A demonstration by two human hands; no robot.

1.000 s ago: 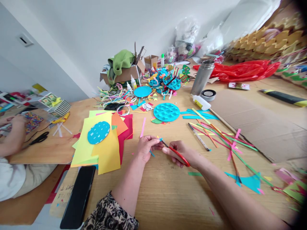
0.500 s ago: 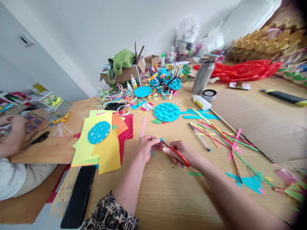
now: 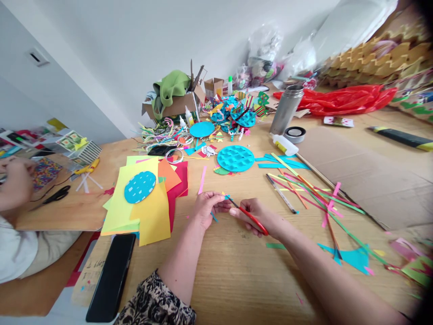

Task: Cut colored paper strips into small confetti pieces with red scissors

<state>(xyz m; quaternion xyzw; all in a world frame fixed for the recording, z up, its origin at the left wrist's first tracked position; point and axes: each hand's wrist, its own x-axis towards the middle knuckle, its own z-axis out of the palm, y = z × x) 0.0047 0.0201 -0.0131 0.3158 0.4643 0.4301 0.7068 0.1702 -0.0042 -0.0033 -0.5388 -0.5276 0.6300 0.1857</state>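
A pale grey-white wall backs the room. Below it spreads a light wood-grained table, crowded at the rear and right; a second wooden table adjoins at left, where a co-worker's bare forearm rests. On the main table lie one broad brown cardboard sheet, one crumpled red plastic bag and a pile of yellow, orange and red paper sheets.

Compared with a second ago, the co-worker's forearm has shifted slightly; the wearer's hands keep the same place and grip.

Counted, there are one black rectangular phone, one open silver metal flask, and three blue round discs: one ridged, one plain, one white-flecked. Of two scissors, the black pair lies at left; the right hand is closed around the red-handled pair, blades at a tiny blue paper piece pinched by the left hand at mid-table, just above the surface.
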